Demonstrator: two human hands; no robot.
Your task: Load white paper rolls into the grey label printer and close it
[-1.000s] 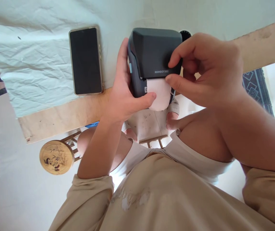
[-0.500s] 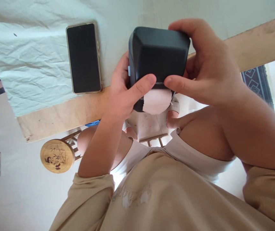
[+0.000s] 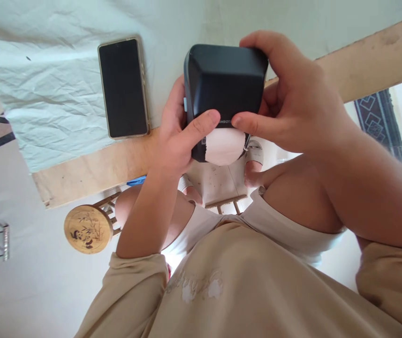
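Observation:
A black box-shaped device [image 3: 229, 87] with rounded edges is held up between both hands above the table's edge. White paper [image 3: 224, 146] shows at its lower end, and part of some lettering is visible just above that. My left hand [image 3: 186, 134] grips the device's left side, thumb on the front face, beside a small light-blue tab. My right hand [image 3: 288, 98] holds the right side, its thumb near the lettering and its index finger over the top corner. The fingers behind the device are partly hidden.
A dark-screened phone [image 3: 124, 88] lies on the pale wrinkled cloth [image 3: 53, 103], left of the device. The wooden table edge [image 3: 91, 173] runs below. A round wooden stool [image 3: 88, 229] stands at lower left, and a dark patterned mat [image 3: 380, 122] lies at right.
Both hands and the device have shifted slightly left. The phone, stool and table edge appear a little further right in the view. The grip looks the same.

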